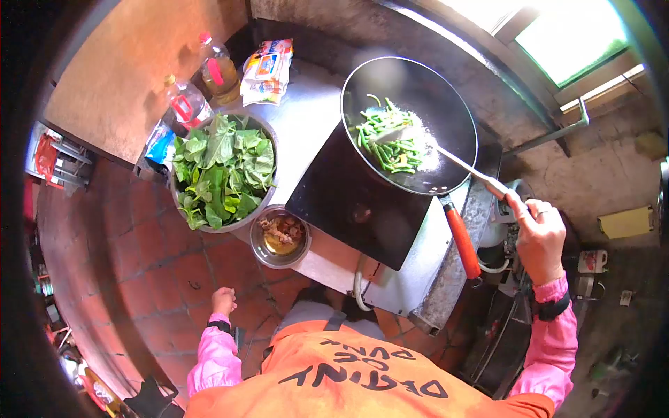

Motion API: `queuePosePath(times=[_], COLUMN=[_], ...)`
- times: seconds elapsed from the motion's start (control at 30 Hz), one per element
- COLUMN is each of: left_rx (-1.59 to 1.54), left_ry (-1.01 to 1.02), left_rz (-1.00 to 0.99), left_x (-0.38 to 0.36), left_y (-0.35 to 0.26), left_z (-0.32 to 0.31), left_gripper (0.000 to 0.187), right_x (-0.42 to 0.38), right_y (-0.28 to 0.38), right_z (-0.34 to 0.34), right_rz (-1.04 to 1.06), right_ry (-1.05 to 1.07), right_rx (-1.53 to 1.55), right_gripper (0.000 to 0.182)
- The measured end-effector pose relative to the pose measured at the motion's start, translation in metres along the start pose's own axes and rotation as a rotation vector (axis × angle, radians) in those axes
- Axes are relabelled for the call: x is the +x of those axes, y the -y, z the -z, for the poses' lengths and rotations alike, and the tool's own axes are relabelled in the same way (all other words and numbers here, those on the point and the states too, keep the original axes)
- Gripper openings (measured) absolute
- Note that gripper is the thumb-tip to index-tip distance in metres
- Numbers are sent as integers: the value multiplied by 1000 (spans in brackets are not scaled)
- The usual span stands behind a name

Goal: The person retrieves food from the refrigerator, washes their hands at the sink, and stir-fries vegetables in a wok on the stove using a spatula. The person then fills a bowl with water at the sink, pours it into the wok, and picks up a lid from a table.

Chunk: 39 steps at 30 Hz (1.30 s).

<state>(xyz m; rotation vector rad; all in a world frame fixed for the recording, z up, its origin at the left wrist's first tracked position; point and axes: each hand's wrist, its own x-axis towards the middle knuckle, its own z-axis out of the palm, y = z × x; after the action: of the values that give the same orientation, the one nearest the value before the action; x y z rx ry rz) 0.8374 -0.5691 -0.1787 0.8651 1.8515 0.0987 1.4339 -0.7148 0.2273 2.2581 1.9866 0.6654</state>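
My right hand (542, 233) is wrapped round the handle of a spatula (465, 166), whose blade reaches into the pan among cut green beans (397, 155). The dark wok-like pan (446, 104) sits on a black cooktop (362, 209), and its red handle (461, 237) points toward me. Steam or glare whitens part of the beans. My left hand (224, 301) hangs low over the floor by my side, fingers curled closed with nothing visible in them. It touches none of the cookware.
A large bowl of leafy greens (223, 171) stands at the left, beside a small metal bowl of chopped food (280, 237). Behind are two bottles (220, 73) and a packet (267, 72). A gas cylinder (495, 230) stands right of the counter; red tiles (153, 279) cover the floor.
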Motion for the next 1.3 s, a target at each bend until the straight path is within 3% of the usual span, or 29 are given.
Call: queuePosePath(times=[0.2, 0.47, 0.7, 0.97, 1.13, 1.3], left_rx=[40, 8, 14, -28, 36, 77], left_ry=[1, -16, 12, 6, 8, 37], left_rz=[-33, -52, -1, -87, -14, -50], left_x=[-1, 3, 6, 4, 10, 14], left_y=[-3, -7, 0, -22, -7, -11], left_z=[-6, -5, -2, -3, 4, 2], left_gripper=[10, 9, 9, 7, 9, 12], right_x=[-14, -19, -32, -37, -57, -49], right_y=[6, 0, 13, 14, 24, 29], right_z=[-19, -11, -22, -2, -13, -13], right_rz=[35, -20, -22, -79, -88, -132], right_ry=[133, 19, 209, 60, 166, 106], right_rx=[-65, -37, -31, -47, -32, -24], right_gripper=[64, 53, 59, 50, 53, 53])
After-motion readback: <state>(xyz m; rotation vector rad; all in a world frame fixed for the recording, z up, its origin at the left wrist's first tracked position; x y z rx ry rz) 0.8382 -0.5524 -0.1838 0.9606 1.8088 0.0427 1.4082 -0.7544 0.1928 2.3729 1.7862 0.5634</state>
